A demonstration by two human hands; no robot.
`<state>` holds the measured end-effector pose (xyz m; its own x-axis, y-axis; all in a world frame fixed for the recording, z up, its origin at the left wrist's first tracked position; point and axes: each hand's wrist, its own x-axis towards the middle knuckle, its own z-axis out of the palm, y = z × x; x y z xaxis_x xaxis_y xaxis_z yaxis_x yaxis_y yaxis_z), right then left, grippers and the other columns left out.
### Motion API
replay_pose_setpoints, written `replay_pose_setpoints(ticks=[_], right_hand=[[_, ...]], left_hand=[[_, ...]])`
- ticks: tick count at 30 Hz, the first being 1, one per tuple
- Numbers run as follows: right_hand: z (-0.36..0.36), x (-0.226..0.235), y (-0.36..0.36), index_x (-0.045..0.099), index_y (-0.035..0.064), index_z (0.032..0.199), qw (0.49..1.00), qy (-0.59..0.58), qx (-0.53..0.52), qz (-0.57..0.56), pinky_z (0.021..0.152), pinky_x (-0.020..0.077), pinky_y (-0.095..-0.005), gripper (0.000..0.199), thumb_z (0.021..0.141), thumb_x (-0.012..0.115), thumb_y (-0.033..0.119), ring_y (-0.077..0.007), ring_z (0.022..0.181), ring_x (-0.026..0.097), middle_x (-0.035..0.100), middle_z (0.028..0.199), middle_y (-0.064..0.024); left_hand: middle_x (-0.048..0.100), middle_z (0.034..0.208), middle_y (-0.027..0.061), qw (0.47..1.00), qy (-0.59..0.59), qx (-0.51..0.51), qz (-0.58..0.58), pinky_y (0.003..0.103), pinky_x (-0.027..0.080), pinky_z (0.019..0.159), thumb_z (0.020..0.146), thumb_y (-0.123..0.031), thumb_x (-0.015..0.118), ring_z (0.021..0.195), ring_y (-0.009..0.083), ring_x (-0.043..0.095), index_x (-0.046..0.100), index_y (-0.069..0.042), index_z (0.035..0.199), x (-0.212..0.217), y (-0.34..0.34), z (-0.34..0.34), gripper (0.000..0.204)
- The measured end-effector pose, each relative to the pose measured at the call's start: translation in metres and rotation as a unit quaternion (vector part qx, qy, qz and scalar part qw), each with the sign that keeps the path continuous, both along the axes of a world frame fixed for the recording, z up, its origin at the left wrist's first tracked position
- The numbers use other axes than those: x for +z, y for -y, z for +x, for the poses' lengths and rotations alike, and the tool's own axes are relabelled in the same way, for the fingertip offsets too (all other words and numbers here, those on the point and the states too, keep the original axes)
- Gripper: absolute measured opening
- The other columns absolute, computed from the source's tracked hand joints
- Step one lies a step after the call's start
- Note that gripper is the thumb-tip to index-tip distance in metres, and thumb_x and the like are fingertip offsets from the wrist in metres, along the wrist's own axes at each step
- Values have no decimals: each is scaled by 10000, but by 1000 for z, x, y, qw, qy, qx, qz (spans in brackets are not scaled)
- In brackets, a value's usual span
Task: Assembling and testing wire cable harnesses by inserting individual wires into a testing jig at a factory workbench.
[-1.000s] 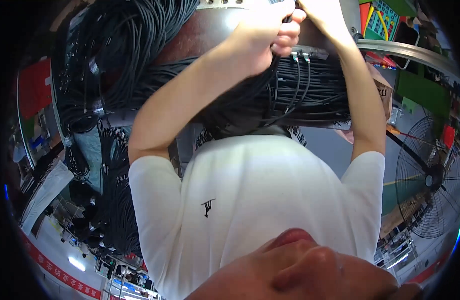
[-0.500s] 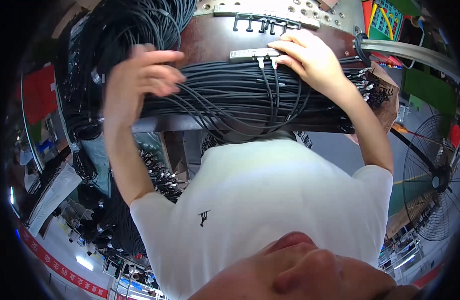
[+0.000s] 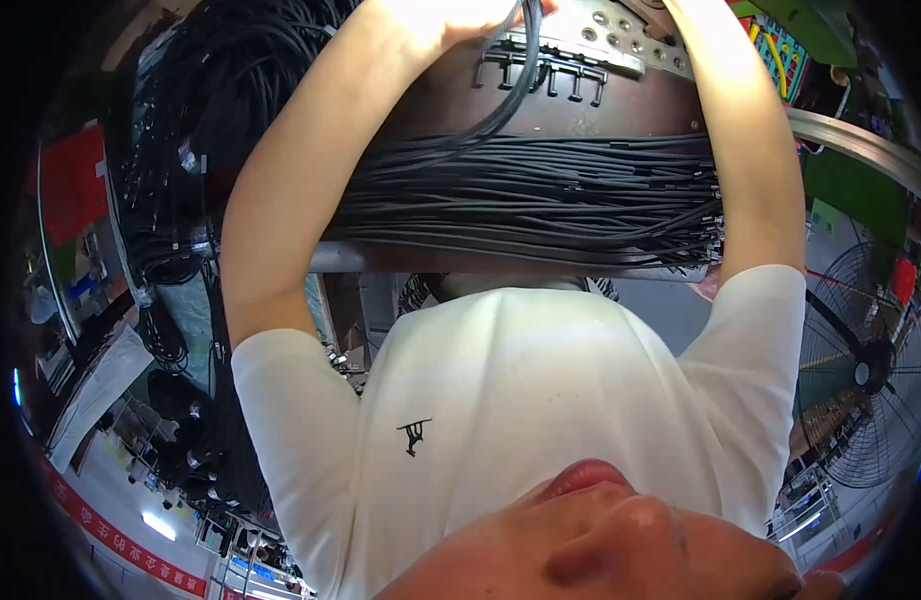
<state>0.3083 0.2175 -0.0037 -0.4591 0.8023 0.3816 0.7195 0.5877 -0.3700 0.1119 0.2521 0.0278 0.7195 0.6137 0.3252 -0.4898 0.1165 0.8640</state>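
Raised cables (image 3: 530,60) are seen at the left hand (image 3: 476,14), top edge of view, curving down left to the cable bundle (image 3: 541,205). Left fingers mostly cut off; one tip is visible just right of the cables, so whether they're clamped can't be told. Right hand is cropped out, only its forearm (image 3: 749,140) is seen; finger state can't be told. Bundle is laid crosswise along the near side of the dark red surface (image 3: 651,110). Hook rail (image 3: 546,72) is placed beyond it, partly crossed by the raised cables. Large coil (image 3: 251,75) is piled at left.
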Motion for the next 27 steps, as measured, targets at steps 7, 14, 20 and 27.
replay_pose_setpoints(ticks=[7,14,20,27], right_hand=[[-6,-3,-28,653,42,987,997,62,-47,26,747,488,-413,217,900,504,173,-320,838,622,644,913,-176],[-6,18,-37,639,25,993,985,132,-97,45,761,488,-433,269,930,434,187,-338,837,624,644,935,-210],[-26,22,-42,637,26,951,951,137,-209,-183,674,507,-406,282,927,449,235,-313,733,626,638,816,-189],[-11,-6,-46,635,31,901,983,19,-161,-83,633,506,-410,277,913,459,244,-303,719,630,639,805,-189]], left_hand=[[656,1052,158,973,-178,142,39,273,537,756,897,-27,549,936,213,640,586,67,1167,-33,-11,-15,288],[669,941,139,757,-390,351,389,332,527,743,901,-194,558,821,245,642,634,-11,1070,-34,-35,-29,260],[651,970,150,616,-458,405,497,381,480,824,914,-254,502,895,288,612,648,-40,1006,-64,-47,-27,275],[653,988,161,554,-555,337,521,384,485,841,916,-273,497,927,306,613,650,-34,1008,-67,-55,-42,298]])
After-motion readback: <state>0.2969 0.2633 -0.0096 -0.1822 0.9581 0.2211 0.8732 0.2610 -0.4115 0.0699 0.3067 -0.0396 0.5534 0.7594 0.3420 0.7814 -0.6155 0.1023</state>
